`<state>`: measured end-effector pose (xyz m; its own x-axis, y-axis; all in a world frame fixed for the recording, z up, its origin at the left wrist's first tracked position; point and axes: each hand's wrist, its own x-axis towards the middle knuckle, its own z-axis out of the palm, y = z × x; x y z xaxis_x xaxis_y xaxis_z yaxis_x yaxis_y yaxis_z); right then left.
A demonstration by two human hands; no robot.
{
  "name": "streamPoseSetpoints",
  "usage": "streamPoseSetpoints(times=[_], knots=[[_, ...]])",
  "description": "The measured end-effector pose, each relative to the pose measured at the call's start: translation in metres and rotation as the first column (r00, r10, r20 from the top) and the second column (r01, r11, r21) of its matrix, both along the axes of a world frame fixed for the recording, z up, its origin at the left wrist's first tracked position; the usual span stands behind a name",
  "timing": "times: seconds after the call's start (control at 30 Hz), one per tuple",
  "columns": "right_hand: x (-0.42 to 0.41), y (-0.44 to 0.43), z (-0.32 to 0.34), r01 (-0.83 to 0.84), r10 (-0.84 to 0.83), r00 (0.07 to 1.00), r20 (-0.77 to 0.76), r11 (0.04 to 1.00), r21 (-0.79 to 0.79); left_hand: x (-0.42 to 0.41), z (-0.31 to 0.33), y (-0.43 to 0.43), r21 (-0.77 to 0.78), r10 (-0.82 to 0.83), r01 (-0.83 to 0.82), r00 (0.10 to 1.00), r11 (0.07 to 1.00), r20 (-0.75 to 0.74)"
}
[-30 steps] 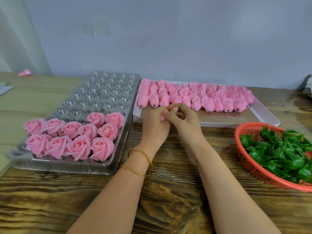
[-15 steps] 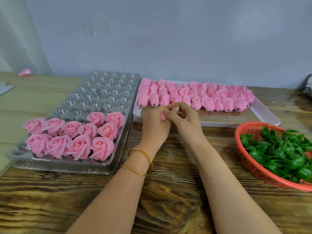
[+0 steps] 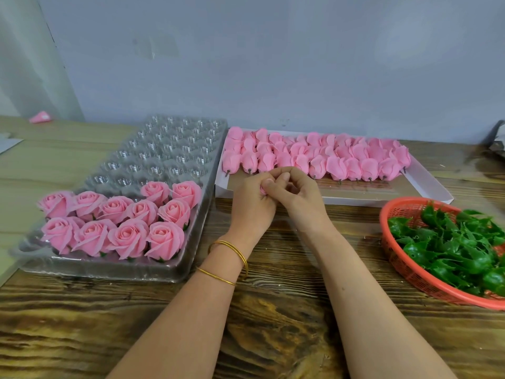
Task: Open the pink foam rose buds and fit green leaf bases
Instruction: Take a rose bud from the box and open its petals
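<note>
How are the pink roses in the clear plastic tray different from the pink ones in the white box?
The tray roses are spread open with spiral centres; the box buds are closed tight. The tray roses sit face up, green showing beneath some; the box buds lie on their sides in rows, bare stem stubs showing. Both are the same pink.
</note>
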<state>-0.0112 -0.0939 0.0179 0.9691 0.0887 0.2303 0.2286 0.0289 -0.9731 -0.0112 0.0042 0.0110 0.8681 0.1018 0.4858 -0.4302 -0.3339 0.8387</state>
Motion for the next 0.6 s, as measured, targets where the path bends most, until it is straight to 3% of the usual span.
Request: streamPoseSetpoints(times=[0.2, 0.3, 0.47, 0.6], knots=[[0.0001, 0.0033, 0.0035, -0.039, 0.055, 0.993, -0.103, 0.988, 0.152, 0.0084, -0.0016, 0.0028, -0.051, 0.096, -0.097, 0.995, 0.994, -0.028], [0.0027, 0.0031, 0.0045, 0.008, 0.026, 0.988, -0.151, 0.976, 0.219, 0.0079, 0.0019, 0.0044, -0.154, 0.117, -0.123, 0.992, 0.98, -0.051], [-0.0013, 0.0039, 0.0021, 0.012, -0.015, 0.999, -0.029, 0.996, -0.086, 0.0073, 0.0061, 0.0044, -0.379, 0.074, -0.115, 0.99, 0.918, -0.123], [-0.0051, 0.0063, 0.0024, -0.003, 0.009, 0.999, 0.038, 0.987, -0.16, 0.0065, 0.0072, 0.0007, -0.499, 0.02, -0.088, 0.99, 0.862, -0.139]])
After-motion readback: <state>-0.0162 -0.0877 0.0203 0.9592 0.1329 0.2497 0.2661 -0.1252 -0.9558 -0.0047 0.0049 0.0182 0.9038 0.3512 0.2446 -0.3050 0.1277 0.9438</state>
